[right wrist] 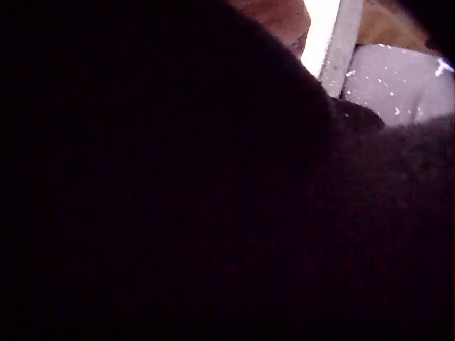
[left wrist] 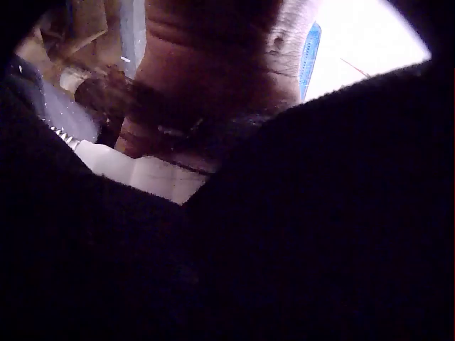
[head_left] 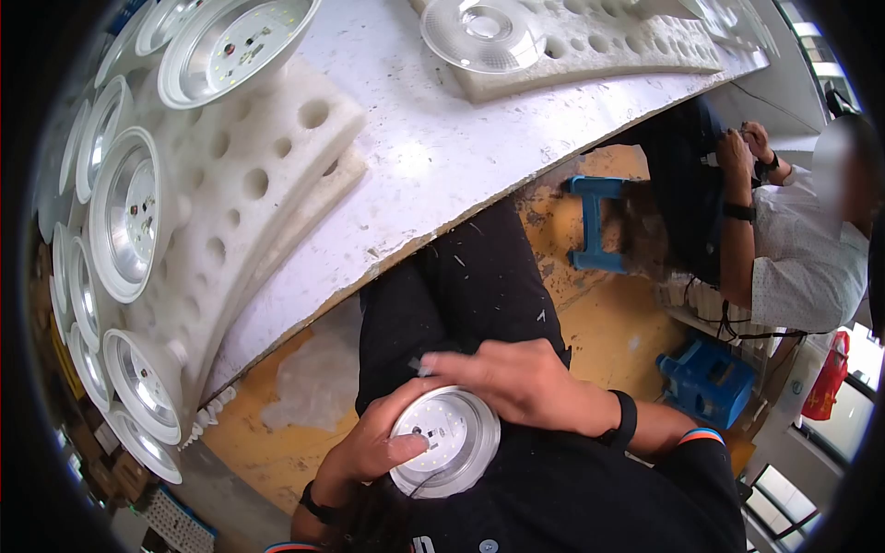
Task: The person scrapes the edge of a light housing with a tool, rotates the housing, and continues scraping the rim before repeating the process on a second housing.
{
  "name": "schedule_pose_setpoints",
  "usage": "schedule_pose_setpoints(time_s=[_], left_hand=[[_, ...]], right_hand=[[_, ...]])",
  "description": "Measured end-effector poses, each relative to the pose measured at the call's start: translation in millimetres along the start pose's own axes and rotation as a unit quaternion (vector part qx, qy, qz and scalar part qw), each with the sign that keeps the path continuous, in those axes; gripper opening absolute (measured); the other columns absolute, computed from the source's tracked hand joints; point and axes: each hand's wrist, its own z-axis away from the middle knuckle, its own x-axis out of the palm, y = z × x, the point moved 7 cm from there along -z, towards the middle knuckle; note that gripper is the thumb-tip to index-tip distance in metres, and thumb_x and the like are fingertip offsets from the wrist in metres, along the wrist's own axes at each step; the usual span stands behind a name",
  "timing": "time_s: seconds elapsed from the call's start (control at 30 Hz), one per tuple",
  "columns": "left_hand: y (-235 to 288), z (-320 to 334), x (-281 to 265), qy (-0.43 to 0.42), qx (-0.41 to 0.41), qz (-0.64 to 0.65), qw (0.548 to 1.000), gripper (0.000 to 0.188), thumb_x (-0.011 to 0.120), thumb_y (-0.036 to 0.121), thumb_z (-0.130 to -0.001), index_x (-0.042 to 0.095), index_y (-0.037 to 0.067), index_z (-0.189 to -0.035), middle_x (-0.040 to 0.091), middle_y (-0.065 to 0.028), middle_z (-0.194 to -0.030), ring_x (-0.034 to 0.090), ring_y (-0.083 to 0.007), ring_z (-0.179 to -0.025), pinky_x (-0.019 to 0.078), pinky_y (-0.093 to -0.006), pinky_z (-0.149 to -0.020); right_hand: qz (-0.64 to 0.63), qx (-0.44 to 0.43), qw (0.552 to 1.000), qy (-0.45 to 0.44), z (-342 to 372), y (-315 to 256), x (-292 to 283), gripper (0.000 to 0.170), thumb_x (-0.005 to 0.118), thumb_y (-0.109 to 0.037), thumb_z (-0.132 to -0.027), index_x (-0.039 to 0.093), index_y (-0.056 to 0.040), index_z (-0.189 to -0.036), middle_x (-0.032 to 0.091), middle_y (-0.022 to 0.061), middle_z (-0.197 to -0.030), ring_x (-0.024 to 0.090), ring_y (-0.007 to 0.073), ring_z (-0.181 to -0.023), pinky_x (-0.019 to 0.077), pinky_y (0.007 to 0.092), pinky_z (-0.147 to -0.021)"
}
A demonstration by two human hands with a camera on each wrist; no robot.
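In the head view my left hand (head_left: 373,442) grips a round white lamp housing (head_left: 479,461) above the lap, thumb over its front. Inside the housing lies a white LED board (head_left: 447,433) with small dark components and a thin dark wire near the lower edge. My right hand (head_left: 521,382) is just above the housing's far rim, index finger stretched to the left. At that fingertip is a small grey piece (head_left: 417,366), blurred; its kind does not show. Dark cloth covers most of both wrist views; the left one shows part of a wrist (left wrist: 213,71).
A white table (head_left: 406,147) bears a foam block with holes (head_left: 286,120), with several lamp housings (head_left: 129,217) along its left side. Another foam block (head_left: 590,55) carries a clear ribbed lens (head_left: 479,37). A seated person (head_left: 802,240) and blue stools (head_left: 599,221) are at the right.
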Motion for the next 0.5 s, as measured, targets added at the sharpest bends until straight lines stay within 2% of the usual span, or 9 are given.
schedule_pose_setpoints(time_s=[0.03, 0.07, 0.1, 0.2, 0.33, 0.4, 0.43, 0.5], left_hand=[[1, 0, -1, 0.004, 0.001, 0.003, 1.000, 0.071, 0.058, 0.036, -0.080, 0.044, -0.003, -0.137, 0.060, -0.0152, -0.120, 0.059, -0.0212, -0.112, 0.0437, -0.0328, -0.098], [4, -1, -1, 0.003, 0.005, 0.004, 1.000, 0.072, 0.059, 0.037, -0.080, 0.043, -0.004, -0.137, 0.060, -0.0152, -0.121, 0.058, -0.0209, -0.113, 0.0438, -0.0327, -0.097], [7, -2, -2, 0.001, 0.009, 0.003, 1.000, 0.072, 0.059, 0.038, -0.080, 0.043, -0.004, -0.137, 0.059, -0.0152, -0.122, 0.058, -0.0207, -0.113, 0.0438, -0.0325, -0.097], [3, -3, -5, 0.004, -0.001, 0.002, 1.000, 0.073, 0.060, 0.039, -0.079, 0.043, -0.003, -0.136, 0.059, -0.0150, -0.122, 0.058, -0.0201, -0.113, 0.0439, -0.0324, -0.097], [8, -4, -5, 0.004, 0.005, -0.010, 1.000, 0.074, 0.061, 0.039, -0.077, 0.043, -0.003, -0.135, 0.059, -0.0150, -0.121, 0.057, -0.0202, -0.113, 0.0437, -0.0323, -0.097], [11, -2, -3, 0.011, 0.010, -0.007, 1.000, 0.074, 0.061, 0.039, -0.077, 0.043, -0.003, -0.136, 0.059, -0.0153, -0.122, 0.057, -0.0206, -0.114, 0.0434, -0.0326, -0.097], [12, -1, -3, 0.018, 0.015, -0.004, 1.000, 0.075, 0.061, 0.038, -0.076, 0.043, -0.003, -0.136, 0.058, -0.0156, -0.123, 0.057, -0.0210, -0.114, 0.0431, -0.0328, -0.098], [14, 2, -3, 0.018, 0.012, -0.006, 1.000, 0.077, 0.061, 0.039, -0.075, 0.042, -0.003, -0.137, 0.058, -0.0155, -0.123, 0.057, -0.0211, -0.114, 0.0430, -0.0331, -0.098]], right_hand=[[-0.082, 0.040, 0.995, 0.048, 0, 10, -2, 0.045, 0.066, -0.006, -0.083, 0.061, -0.0079, -0.127, 0.062, 0.0064, -0.078, 0.062, 0.0213, -0.063, 0.0506, 0.0290, -0.054], [-0.142, 0.054, 0.984, 0.091, 0, 16, -2, 0.033, 0.067, -0.010, -0.088, 0.064, -0.0037, -0.120, 0.067, 0.0114, -0.086, 0.062, 0.0216, -0.064, 0.0498, 0.0289, -0.056], [-0.143, 0.053, 0.984, 0.089, 0, 15, -3, 0.033, 0.067, -0.010, -0.088, 0.064, -0.0037, -0.120, 0.067, 0.0114, -0.086, 0.062, 0.0216, -0.064, 0.0498, 0.0289, -0.056], [-0.213, 0.196, 0.957, -0.013, 5, 26, 8, 0.031, 0.073, -0.018, -0.085, 0.067, -0.0016, -0.112, 0.067, 0.0120, -0.088, 0.060, 0.0161, -0.063, 0.0478, 0.0283, -0.056], [-0.238, 0.158, 0.958, 0.011, 0, 26, 9, 0.029, 0.069, -0.015, -0.088, 0.067, -0.0034, -0.115, 0.067, 0.0129, -0.086, 0.061, 0.0190, -0.063, 0.0481, 0.0287, -0.056], [-0.120, 0.099, 0.987, 0.049, 0, 20, -3, 0.032, 0.067, -0.008, -0.087, 0.066, -0.0069, -0.119, 0.063, 0.0105, -0.079, 0.060, 0.0220, -0.060, 0.0473, 0.0299, -0.054], [-0.121, 0.099, 0.987, 0.049, 2, 19, -7, 0.032, 0.067, -0.008, -0.087, 0.066, -0.0069, -0.119, 0.063, 0.0105, -0.079, 0.060, 0.0220, -0.060, 0.0473, 0.0299, -0.054], [-0.051, 0.067, 0.996, -0.012, 8, 10, -10, 0.039, 0.066, -0.004, -0.084, 0.065, -0.0102, -0.123, 0.057, 0.0073, -0.072, 0.058, 0.0239, -0.058, 0.0458, 0.0316, -0.051]])
